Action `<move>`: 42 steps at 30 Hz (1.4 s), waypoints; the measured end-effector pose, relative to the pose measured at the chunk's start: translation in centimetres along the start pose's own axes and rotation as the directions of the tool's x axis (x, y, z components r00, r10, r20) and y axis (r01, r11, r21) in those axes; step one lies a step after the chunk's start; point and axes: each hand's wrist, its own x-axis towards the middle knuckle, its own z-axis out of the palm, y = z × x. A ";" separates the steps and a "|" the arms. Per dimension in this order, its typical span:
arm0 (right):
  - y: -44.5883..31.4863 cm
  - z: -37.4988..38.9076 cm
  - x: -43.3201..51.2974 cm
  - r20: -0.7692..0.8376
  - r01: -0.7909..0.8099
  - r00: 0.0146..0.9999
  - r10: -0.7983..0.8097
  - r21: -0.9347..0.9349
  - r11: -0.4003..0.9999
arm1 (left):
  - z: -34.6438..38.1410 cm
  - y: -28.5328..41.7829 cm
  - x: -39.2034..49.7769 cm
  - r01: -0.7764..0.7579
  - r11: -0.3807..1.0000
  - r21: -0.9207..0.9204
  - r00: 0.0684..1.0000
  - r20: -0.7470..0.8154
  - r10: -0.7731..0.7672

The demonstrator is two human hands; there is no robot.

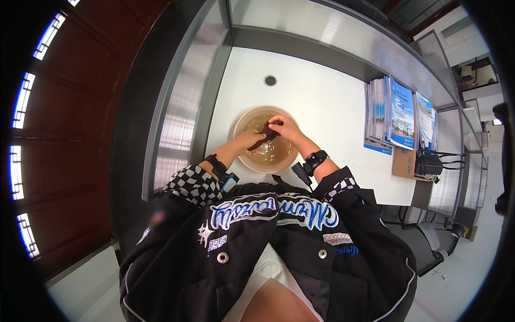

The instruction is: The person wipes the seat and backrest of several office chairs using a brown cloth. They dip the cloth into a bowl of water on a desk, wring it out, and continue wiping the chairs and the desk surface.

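A round, pale pink basin of cloudy water stands on the white desk, close in front of me. Over the water I hold a dark brown, wet-looking piece of cloth between both hands. My left hand grips its lower left end, with some fingers beneath it near the water. The fingertips of my right hand pinch its upper right part. What the cloth is exactly, I cannot tell. Bands with small devices are strapped to both wrists.
On the right of the white desk stand a stack of brochures and a cardboard box, with a black bag beside it. A round cable grommet lies beyond the basin. Grey-framed partitions border the desk; a chair is at lower right.
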 end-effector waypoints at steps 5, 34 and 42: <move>-1.6 2.2 -1.2 -0.052 0.455 0.881 -0.469 -0.172 0.874 | 0.2 1.4 -0.5 0.076 0.860 -0.505 0.992 0.121 -0.016; -1.8 -2.2 -2.0 0.137 0.020 0.990 -0.010 -0.077 0.997 | -2.3 3.0 -3.8 -0.094 0.704 -0.704 0.879 0.273 0.391; -3.4 0.4 -2.4 -0.082 0.228 0.968 -0.236 -0.091 0.969 | 0.5 3.2 -2.8 -0.191 0.754 -0.628 0.941 0.101 0.323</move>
